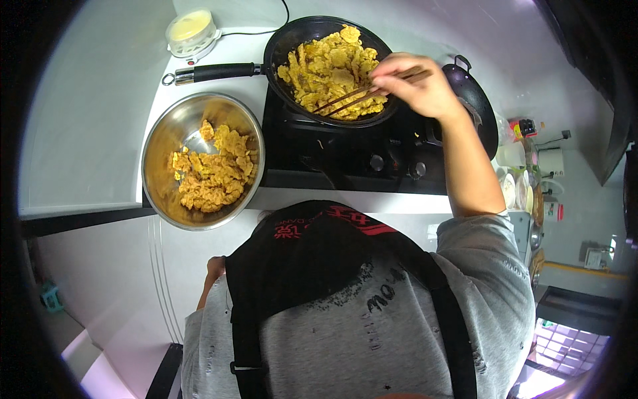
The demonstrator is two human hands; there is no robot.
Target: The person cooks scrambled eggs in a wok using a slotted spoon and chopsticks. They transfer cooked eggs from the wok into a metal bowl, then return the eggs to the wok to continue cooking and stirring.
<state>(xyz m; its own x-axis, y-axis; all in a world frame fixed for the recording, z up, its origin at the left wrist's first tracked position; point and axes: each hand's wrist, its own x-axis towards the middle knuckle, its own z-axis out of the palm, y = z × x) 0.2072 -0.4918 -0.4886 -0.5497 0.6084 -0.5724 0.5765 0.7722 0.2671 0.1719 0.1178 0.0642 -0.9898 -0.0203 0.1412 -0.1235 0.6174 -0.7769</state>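
My right hand (413, 82) holds a pair of brown chopsticks (351, 99) over a black frying pan (279, 42). Their tips reach down to the near side of the yellow, battered-looking food pieces (334, 70) heaped in the pan. A stainless steel bowl (167, 129) sits to the left of the stove, below the pan's long handle (224, 72). Inside it lie browner, golden fried pieces (214, 174), mostly toward its right and near sides. My left hand is out of view; only a bit of the left arm (214, 269) shows beside my body.
The pan is on a black glass-topped stove (344, 154) with two knobs along its front. At right, a black wok (471, 95) leans by the wall. A steamer-like appliance with a clear cover (192, 37) stands at back left. Bottles and containers (513, 154) line the right counter.
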